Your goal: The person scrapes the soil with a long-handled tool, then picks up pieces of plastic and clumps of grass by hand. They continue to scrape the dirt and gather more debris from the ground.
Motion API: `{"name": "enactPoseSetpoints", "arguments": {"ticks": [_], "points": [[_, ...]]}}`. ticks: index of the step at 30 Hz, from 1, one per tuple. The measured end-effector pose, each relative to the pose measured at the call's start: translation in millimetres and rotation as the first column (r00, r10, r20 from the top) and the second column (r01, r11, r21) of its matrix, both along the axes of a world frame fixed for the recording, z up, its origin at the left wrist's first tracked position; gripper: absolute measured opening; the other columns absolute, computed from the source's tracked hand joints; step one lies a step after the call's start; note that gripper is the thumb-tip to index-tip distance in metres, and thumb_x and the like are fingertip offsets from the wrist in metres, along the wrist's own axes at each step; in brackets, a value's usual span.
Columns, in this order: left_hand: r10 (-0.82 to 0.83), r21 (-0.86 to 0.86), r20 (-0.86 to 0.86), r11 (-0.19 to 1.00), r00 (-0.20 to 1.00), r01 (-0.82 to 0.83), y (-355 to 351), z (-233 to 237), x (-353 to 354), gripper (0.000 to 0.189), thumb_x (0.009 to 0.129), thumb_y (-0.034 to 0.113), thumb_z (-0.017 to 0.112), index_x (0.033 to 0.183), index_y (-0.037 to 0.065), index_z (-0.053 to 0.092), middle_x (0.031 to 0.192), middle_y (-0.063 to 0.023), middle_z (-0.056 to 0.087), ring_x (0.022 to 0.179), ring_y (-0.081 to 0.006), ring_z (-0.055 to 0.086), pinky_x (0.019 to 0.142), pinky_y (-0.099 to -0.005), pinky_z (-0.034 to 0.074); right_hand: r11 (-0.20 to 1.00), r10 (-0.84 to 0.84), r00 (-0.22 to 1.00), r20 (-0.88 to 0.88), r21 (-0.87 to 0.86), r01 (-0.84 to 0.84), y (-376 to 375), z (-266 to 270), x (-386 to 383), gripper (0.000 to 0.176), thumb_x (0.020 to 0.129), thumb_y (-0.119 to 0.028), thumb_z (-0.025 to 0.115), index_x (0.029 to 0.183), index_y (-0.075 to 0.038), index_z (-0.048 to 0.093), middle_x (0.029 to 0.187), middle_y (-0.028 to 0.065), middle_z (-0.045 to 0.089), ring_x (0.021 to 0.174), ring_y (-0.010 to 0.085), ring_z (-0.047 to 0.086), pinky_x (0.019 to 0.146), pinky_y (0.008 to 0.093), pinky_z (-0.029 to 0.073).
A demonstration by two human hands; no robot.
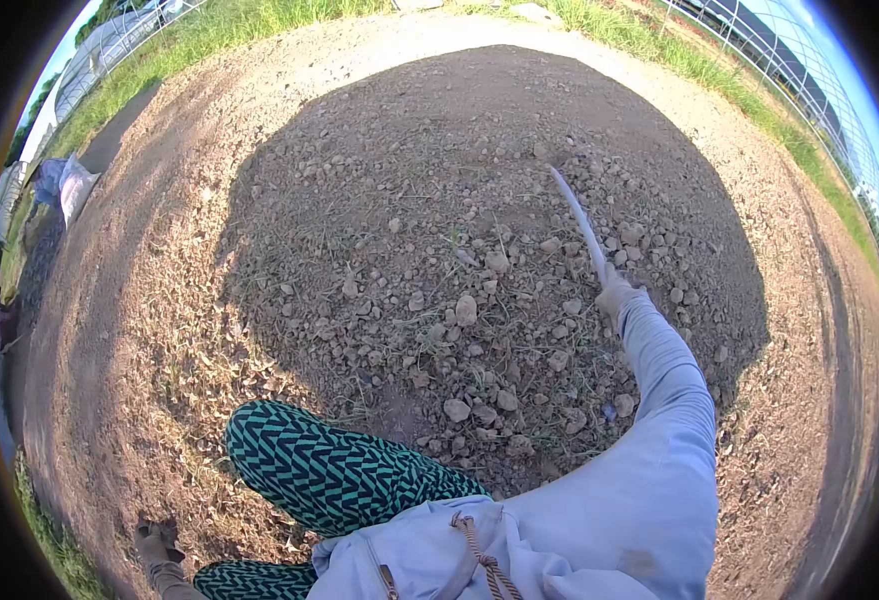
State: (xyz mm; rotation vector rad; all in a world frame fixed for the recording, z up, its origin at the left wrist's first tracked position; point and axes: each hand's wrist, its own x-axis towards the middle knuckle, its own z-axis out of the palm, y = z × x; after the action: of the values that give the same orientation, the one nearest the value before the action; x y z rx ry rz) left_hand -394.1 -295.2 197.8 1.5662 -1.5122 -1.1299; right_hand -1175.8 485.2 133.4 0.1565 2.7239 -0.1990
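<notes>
My right hand (615,294) is closed around the near end of a long pale stick-like tool (581,217), reaching out ahead of me. Its far end tapers to the soil, and I cannot make out whether a head is fixed there. Beneath it lies stony brown ground (429,210) with loose clods and bits of dry grass. Down at the lower left, beside my patterned trouser leg, hangs my left hand (157,543). It is small and dark in the view, so its fingers do not show clearly.
Several clods (466,310) lie scattered in front of my legs. Pale and blue sacks (76,188) rest at the far left. Grass (619,28) edges the dirt strip, and an arched metal frame (799,60) stands at the upper right. My shadow covers the middle.
</notes>
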Motion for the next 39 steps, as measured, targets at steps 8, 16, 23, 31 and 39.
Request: {"name": "enactPoseSetpoints", "arguments": {"ticks": [8,16,23,31,39], "points": [[-0.342,0.011,-0.135,0.938,0.930,0.347,-44,-26,-134,0.040,0.092,-0.006,0.049,0.130,0.007,0.046,0.093,-0.0129,0.062,0.063,-0.0246,0.065,0.053,-0.0371,0.057,0.884,0.058,0.981,0.187,-0.467,0.037,8,78,182,0.096,0.075,-0.016,0.071,0.154,-0.021,0.017,0.097,0.0116,0.061,0.075,0.0208,0.061,0.065,0.0343,0.052],[-0.404,-0.116,0.151,0.899,0.902,0.422,-103,-10,-102,0.041,0.089,0.001,0.060,0.128,0.001,0.050,0.105,-0.0117,0.063,0.083,-0.0213,0.064,0.068,-0.0329,0.055,0.617,-0.309,0.950,-0.050,-0.771,0.160,13,21,137,0.090,0.073,-0.005,0.073,0.151,-0.019,0.030,0.091,0.0084,0.061,0.063,0.0152,0.057,0.052,0.0304,0.049],[-0.219,-0.089,-0.012,0.972,0.976,0.217,-64,1,6,0.045,0.091,-0.003,0.054,0.134,0.008,0.044,0.095,-0.0100,0.059,0.072,-0.0213,0.062,0.057,-0.0328,0.054,0.946,-0.278,0.917,-0.287,-0.249,0.209,35,-16,-65,0.083,0.077,-0.009,0.069,0.149,-0.018,0.030,0.097,0.0118,0.065,0.068,0.0214,0.064,0.053,0.0362,0.050],[-0.057,-0.057,0.209,0.996,0.976,0.070,-33,23,83,0.053,0.086,0.003,0.066,0.135,-0.001,0.045,0.117,-0.0122,0.060,0.096,-0.0224,0.061,0.080,-0.0324,0.051,0.808,-0.244,0.967,-0.070,-0.566,0.163,-36,-48,-94,0.090,0.077,-0.010,0.069,0.153,-0.018,0.021,0.108,0.0133,0.064,0.092,0.0220,0.064,0.075,0.0381,0.052],[-0.259,-0.240,0.170,0.925,0.951,0.295,-106,68,-38,0.049,0.091,-0.005,0.052,0.137,0.008,0.045,0.088,-0.0143,0.065,0.067,-0.0262,0.068,0.053,-0.0359,0.057,0.865,-0.097,0.994,-0.049,-0.499,0.060,-52,-103,67,0.101,0.074,-0.015,0.070,0.154,-0.026,0.010,0.115,0.0249,0.060,0.092,0.0308,0.064,0.080,0.0387,0.052]]}}
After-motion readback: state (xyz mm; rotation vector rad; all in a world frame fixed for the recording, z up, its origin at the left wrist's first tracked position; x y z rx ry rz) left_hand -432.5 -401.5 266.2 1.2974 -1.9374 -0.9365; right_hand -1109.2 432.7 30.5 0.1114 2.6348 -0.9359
